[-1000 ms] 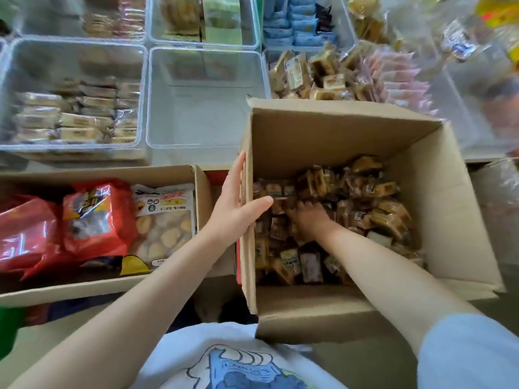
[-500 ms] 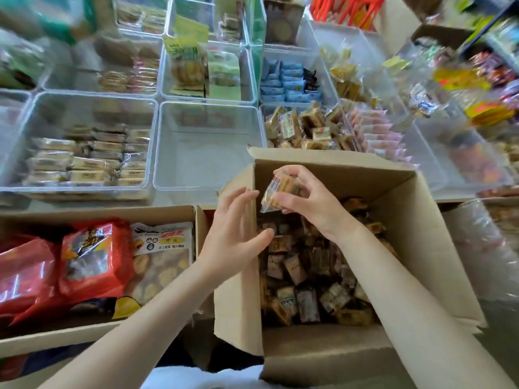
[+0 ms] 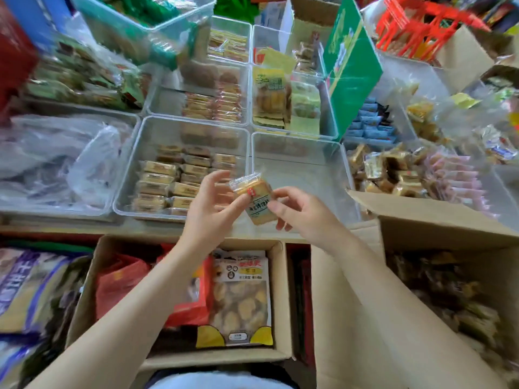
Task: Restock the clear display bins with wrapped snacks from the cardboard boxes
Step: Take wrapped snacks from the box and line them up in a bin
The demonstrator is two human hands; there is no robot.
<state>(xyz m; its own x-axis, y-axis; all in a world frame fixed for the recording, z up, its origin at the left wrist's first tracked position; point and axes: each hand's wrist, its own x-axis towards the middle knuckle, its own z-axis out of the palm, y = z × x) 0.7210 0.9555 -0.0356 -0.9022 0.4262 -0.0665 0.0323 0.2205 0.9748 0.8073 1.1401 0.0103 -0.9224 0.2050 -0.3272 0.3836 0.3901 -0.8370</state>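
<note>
The left hand (image 3: pixel 209 209) and the right hand (image 3: pixel 302 214) meet at the centre of the view over the near edge of the bench (image 3: pixel 168 230), both on one wrapped snack (image 3: pixel 254 202). The right hand pinches the snack's 3 o'clock edge between thumb and curled fingers; the left hand has its thumb tip on the snack's 9 o'clock side, its other fingers loosely spread above and clear of the wrapper. The snack is a clear-wrapped, tan square with a printed label, held in the air and tilted.

Behind the snack, at 1 o'clock, stands an empty clear bin (image 3: pixel 303 164). At 10 o'clock from the hands a second clear bin (image 3: pixel 179 167) holds rows of flat wrapped cakes. At 3 o'clock a bin of mixed brown snacks (image 3: pixel 390 169) is heaped, with pink packets (image 3: pixel 449 175) just beside it.

Below the right forearm, at 4 o'clock, an open cardboard box (image 3: pixel 348 304) holds a blurred heap of brown wrapped snacks. Below the left forearm, at 6 o'clock, another cardboard box (image 3: pixel 278 299) holds red bags (image 3: pixel 120 279) and a clear cookie bag (image 3: pixel 241 299). At 9 o'clock lies a crumpled plastic bag (image 3: pixel 61 161).
</note>
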